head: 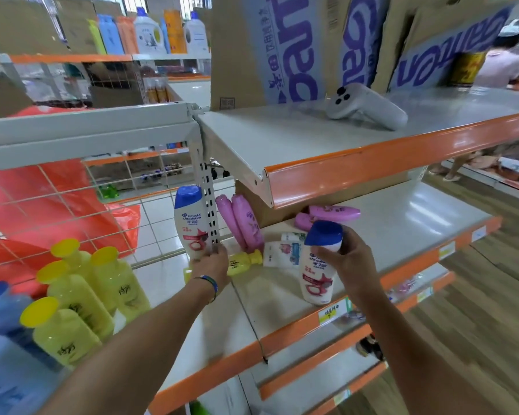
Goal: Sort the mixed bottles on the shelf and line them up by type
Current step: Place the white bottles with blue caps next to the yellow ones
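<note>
From where I stand, the person has one blue-capped white bottle in each hand, both upright with the cap on top. The left hand has its fingers curled round the foot of the left white bottle, which stands just left of the perforated shelf post. The right hand has its fingers wrapped round the shoulder of the right white bottle, just under the cap. Its base is low over the front of the shelf, though I cannot tell if it touches. The two matching bottles are apart, with the post between them, along with the leaning pink bottles and a yellow bottle lying on its side. To stand the pair together, I reckon one must cross that clutter sideways, kept upright. The right one looks freer to travel, since the post hems in the left.
</note>
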Demonstrator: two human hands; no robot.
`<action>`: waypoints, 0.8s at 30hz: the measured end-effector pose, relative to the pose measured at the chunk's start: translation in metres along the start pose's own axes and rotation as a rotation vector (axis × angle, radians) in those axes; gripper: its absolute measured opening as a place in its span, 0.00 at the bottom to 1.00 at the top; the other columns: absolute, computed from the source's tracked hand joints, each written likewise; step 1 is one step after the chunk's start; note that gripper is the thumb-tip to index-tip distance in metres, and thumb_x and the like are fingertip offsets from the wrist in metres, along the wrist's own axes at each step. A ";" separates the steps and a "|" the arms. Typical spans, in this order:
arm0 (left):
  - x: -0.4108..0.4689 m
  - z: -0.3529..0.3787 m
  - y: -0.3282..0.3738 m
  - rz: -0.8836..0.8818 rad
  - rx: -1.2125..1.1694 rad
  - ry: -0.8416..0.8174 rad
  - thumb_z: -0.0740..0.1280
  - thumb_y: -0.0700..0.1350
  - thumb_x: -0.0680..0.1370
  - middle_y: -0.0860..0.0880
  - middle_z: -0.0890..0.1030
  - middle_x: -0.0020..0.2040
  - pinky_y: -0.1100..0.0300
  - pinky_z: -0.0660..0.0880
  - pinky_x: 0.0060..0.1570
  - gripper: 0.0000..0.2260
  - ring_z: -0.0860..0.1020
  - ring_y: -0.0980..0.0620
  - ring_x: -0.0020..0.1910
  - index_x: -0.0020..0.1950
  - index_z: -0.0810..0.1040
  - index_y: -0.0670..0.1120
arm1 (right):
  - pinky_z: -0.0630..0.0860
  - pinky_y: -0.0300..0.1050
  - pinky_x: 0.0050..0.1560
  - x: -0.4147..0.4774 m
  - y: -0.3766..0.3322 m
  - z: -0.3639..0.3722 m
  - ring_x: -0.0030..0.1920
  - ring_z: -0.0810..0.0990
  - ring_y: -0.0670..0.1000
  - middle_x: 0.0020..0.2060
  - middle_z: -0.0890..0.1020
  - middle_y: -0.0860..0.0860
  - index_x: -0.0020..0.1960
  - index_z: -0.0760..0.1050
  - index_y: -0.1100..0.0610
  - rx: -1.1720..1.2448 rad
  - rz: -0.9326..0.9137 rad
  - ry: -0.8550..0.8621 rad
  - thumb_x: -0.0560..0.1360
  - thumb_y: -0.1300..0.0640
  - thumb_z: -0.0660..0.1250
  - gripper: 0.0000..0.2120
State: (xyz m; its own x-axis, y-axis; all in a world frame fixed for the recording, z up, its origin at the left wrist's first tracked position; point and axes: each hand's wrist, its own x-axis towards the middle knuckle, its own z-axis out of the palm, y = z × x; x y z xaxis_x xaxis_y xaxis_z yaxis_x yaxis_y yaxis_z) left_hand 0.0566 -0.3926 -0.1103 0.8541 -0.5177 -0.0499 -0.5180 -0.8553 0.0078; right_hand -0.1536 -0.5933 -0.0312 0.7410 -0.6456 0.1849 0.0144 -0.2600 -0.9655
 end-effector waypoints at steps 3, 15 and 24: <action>-0.010 0.008 -0.004 -0.017 0.001 0.080 0.65 0.48 0.75 0.44 0.78 0.58 0.50 0.74 0.55 0.30 0.77 0.43 0.56 0.73 0.59 0.42 | 0.82 0.50 0.45 -0.005 0.016 0.009 0.46 0.85 0.51 0.46 0.85 0.50 0.56 0.75 0.53 -0.022 0.023 -0.001 0.69 0.58 0.76 0.18; -0.077 -0.014 -0.022 -0.029 -0.544 0.366 0.69 0.56 0.73 0.50 0.77 0.45 0.56 0.70 0.41 0.16 0.77 0.47 0.44 0.56 0.73 0.50 | 0.80 0.45 0.43 -0.029 0.062 0.042 0.47 0.82 0.49 0.45 0.82 0.51 0.56 0.72 0.53 -0.005 0.094 -0.020 0.68 0.64 0.76 0.21; -0.124 -0.012 -0.041 -0.189 -0.720 0.463 0.72 0.55 0.72 0.53 0.78 0.40 0.62 0.68 0.33 0.16 0.76 0.52 0.38 0.54 0.73 0.50 | 0.78 0.38 0.37 -0.021 0.049 0.098 0.40 0.83 0.48 0.39 0.84 0.50 0.48 0.77 0.53 0.014 0.017 -0.255 0.69 0.65 0.76 0.13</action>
State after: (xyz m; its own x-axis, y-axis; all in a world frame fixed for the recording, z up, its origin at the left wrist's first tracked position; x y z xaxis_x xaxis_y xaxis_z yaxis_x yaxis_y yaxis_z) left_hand -0.0272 -0.2932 -0.0926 0.9367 -0.1887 0.2951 -0.3442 -0.6513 0.6763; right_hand -0.1025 -0.5225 -0.1000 0.8866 -0.4471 0.1185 0.0089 -0.2397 -0.9708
